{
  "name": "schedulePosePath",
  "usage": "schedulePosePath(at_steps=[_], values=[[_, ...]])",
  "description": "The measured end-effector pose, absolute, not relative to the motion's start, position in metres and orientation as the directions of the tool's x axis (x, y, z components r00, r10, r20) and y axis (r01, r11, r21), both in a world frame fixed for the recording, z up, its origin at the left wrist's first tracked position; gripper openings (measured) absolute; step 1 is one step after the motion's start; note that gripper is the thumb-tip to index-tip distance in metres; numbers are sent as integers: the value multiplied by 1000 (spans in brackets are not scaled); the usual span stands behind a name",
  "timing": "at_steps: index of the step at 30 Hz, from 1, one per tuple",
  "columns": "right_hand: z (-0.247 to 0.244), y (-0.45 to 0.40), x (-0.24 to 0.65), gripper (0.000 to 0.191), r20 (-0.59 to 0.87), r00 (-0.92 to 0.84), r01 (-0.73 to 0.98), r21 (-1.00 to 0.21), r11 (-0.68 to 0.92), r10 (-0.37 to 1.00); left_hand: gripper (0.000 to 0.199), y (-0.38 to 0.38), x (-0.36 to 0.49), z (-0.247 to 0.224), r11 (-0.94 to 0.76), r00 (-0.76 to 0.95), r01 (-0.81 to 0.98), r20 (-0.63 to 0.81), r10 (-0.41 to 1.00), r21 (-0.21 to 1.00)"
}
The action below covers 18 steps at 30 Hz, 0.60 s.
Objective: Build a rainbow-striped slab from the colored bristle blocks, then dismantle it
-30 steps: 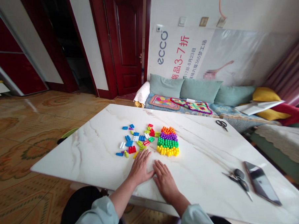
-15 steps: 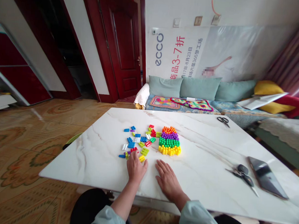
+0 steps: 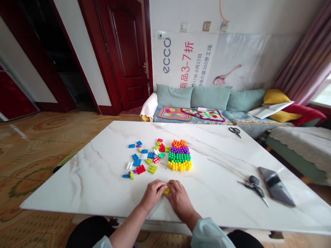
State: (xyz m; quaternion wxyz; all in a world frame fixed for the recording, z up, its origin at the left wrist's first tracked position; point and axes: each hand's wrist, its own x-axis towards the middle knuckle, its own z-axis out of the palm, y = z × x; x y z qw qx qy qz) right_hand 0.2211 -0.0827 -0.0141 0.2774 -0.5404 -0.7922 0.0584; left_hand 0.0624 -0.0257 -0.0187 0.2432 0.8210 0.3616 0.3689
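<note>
A small yellow piece (image 3: 166, 190) is held between my two hands near the table's front edge. My left hand (image 3: 153, 193) has its fingers closed on the piece's left side. From the right, the curled fingers of my right hand (image 3: 178, 196) grip it too. Beyond them stands a block of upright pieces in orange, purple, green and yellow rows (image 3: 180, 155). To its left lie loose blue, white, red, green and purple pieces (image 3: 137, 162), some joined in small groups.
The white marbled table (image 3: 102, 187) carries black-handled scissors (image 3: 235, 131) at the back right. Keys (image 3: 254, 186) and a dark phone (image 3: 276, 186) lie at the right. A sofa (image 3: 194, 98) stands behind the table.
My left hand has moved from the loose pieces toward my right hand, and the yellow piece has come with it. Both hands have closed on it. The view has shifted right.
</note>
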Motion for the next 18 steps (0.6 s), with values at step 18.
schedulePosePath(at_steps=[18], values=[[-22, -82, 228, 14, 424, -83, 623, -684, 379, 902, 8, -29, 62, -11, -620, 577, 365, 354, 736, 694]])
